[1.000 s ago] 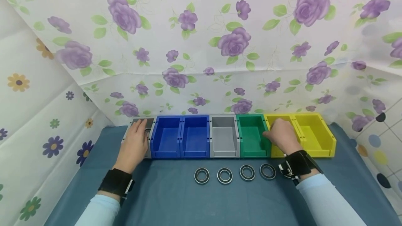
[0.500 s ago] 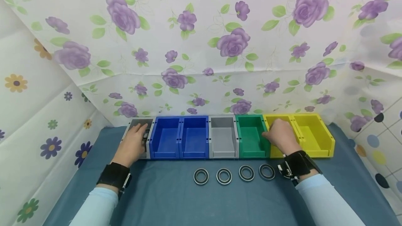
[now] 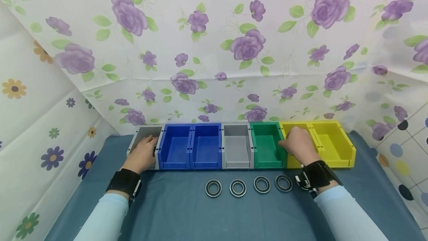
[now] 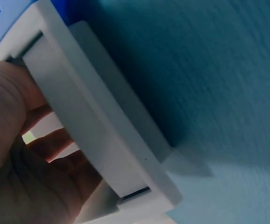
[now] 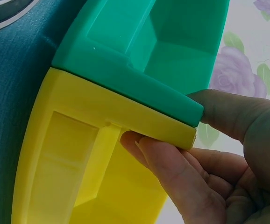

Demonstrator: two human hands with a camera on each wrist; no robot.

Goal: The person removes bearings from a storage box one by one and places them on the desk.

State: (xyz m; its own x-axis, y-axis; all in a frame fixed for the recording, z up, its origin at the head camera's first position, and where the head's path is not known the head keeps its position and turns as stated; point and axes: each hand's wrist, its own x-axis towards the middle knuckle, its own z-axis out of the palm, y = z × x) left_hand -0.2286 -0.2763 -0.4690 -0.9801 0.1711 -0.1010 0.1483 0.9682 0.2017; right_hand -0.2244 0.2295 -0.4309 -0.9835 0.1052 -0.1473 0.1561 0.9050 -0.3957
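In the head view, my left hand [image 3: 142, 154] is down inside the grey bin [image 3: 133, 146] at the left end of the row. Its fingers are curled below the rim of that grey bin [image 4: 86, 112] in the left wrist view. A dark bit shows at the fingertips; I cannot tell whether they hold a bearing. My right hand [image 3: 301, 145] pinches the adjoining side walls of the green bin [image 5: 125, 84] and the yellow bin [image 5: 111, 109], thumb on the green side, fingers on the yellow side. Several ball bearings lie flat before the bins, including the leftmost bearing [image 3: 213, 188].
Between the hands stand two blue bins [image 3: 176, 146] and another grey bin [image 3: 238, 144]. A second yellow bin [image 3: 334, 144] ends the row at the right. Flowered sheeting [image 3: 217, 58] hangs close behind the bins. Blue cloth [image 3: 214, 218] covers the table.
My left hand has sunk deeper into the left grey bin and its fingers have curled; a bearing visible beside them half a second ago is now mostly covered. My right hand stays put.
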